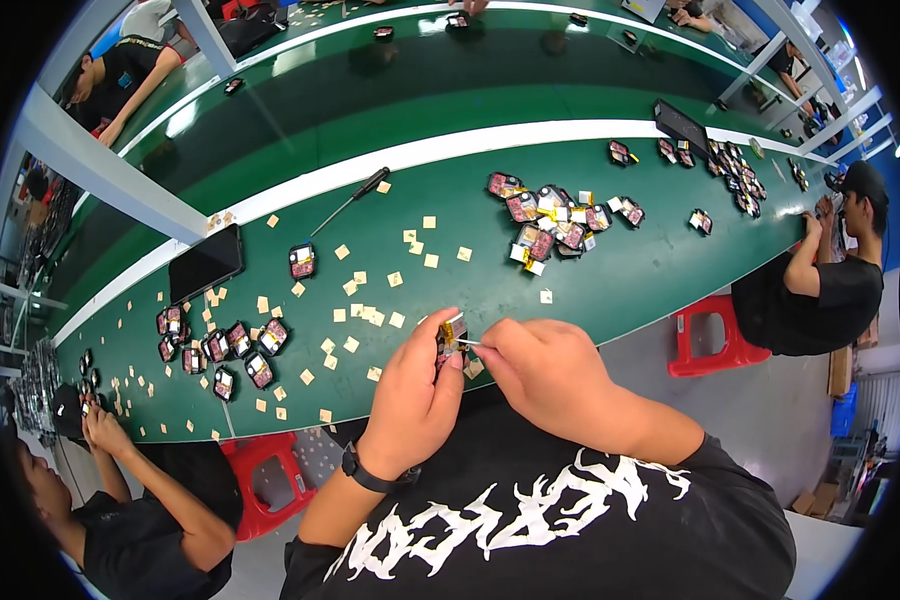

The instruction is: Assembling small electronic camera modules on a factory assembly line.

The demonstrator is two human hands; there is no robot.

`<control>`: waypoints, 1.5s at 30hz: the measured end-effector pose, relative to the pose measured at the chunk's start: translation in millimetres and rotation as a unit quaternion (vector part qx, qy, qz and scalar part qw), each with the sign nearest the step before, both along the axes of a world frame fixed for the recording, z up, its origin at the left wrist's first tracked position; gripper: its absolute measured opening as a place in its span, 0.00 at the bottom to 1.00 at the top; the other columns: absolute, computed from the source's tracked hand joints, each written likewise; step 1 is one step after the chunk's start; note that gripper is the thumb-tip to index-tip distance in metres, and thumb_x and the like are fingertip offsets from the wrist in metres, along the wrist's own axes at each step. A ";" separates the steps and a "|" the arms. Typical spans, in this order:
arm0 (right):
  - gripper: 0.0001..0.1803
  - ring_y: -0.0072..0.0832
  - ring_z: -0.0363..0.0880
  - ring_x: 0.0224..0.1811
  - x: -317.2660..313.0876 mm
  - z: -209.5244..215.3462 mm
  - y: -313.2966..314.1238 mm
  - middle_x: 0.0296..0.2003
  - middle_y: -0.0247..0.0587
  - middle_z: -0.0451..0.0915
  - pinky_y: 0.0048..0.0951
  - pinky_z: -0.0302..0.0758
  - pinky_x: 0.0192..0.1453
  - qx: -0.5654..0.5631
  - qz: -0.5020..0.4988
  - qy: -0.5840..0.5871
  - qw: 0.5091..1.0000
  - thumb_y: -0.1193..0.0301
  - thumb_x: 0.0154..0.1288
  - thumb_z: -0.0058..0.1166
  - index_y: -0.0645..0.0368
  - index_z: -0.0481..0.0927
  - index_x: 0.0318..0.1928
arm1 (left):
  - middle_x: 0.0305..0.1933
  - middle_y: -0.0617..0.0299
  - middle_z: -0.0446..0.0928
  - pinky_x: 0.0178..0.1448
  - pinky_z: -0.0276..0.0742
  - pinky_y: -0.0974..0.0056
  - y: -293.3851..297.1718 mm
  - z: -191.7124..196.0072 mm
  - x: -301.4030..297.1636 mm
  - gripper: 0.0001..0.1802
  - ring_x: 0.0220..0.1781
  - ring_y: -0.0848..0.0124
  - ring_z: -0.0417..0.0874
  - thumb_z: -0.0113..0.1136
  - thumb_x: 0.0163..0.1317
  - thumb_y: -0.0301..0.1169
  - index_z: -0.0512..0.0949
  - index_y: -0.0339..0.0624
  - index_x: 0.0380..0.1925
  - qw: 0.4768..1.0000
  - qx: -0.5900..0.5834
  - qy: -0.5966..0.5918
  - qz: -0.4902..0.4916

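My left hand (pixel 416 392), with a dark watch at the wrist, is closed around a small electronic module (pixel 453 330). The module is dark, with a silvery and yellow-taped part on top. From the right, my right hand (pixel 552 368) pinches a thin, light-coloured piece (pixel 468 343) against it; its kind is too small to make out. Both hands are above the near edge of the green work table (pixel 450 285). Beyond them lies a pile of similar black-rimmed modules (pixel 550 222) with white and yellow parts.
Small beige square pads (pixel 367 313) are scattered left of centre. More modules (pixel 238 340) lie at left, near a black tray (pixel 207 264) and a screwdriver (pixel 350 201). Co-workers sit at left and right. A red stool (pixel 712 335) stands at right. Grey posts rise at left.
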State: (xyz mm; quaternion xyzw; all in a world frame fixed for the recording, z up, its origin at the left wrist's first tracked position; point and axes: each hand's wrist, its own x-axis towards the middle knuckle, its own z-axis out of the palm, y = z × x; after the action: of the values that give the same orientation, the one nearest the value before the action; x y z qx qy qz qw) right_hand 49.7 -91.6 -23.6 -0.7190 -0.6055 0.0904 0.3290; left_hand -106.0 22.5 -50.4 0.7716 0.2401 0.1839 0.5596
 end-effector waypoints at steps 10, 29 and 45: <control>0.09 0.19 0.72 0.20 3.2 -3.6 -3.1 0.22 0.33 0.78 0.29 0.68 0.25 -0.022 -0.045 0.366 0.929 0.72 0.72 0.63 0.61 0.76 0.38 | 0.39 0.58 0.77 0.33 0.71 0.71 13.1 -1.7 -7.2 0.27 0.29 0.76 0.75 0.46 0.75 0.27 0.63 0.37 0.72 0.903 -0.419 -0.078 -0.057; 0.12 0.23 0.81 0.31 22.4 -6.2 1.3 0.32 0.36 0.83 0.27 0.76 0.33 -0.063 0.032 0.421 0.904 0.76 0.67 0.66 0.59 0.84 0.51 | 0.43 0.56 0.80 0.43 0.83 0.69 1.5 4.9 -0.2 0.22 0.38 0.73 0.84 0.49 0.78 0.25 0.66 0.29 0.69 0.971 -0.234 -0.028 -0.023; 0.07 0.42 0.89 0.36 20.4 -11.0 2.1 0.35 0.47 0.87 0.35 0.81 0.38 -0.034 0.055 0.300 0.952 0.74 0.70 0.63 0.61 0.79 0.44 | 0.42 0.62 0.79 0.37 0.77 0.73 4.6 -1.7 6.8 0.20 0.36 0.79 0.81 0.47 0.75 0.19 0.73 0.32 0.65 0.975 -0.224 -0.017 -0.001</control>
State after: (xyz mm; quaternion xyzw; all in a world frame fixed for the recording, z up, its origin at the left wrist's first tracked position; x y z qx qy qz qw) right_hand 70.1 -89.6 -34.6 -0.6349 -0.5141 0.3404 0.4654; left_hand -99.1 27.1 -52.0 0.6237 0.2653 0.1382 0.7222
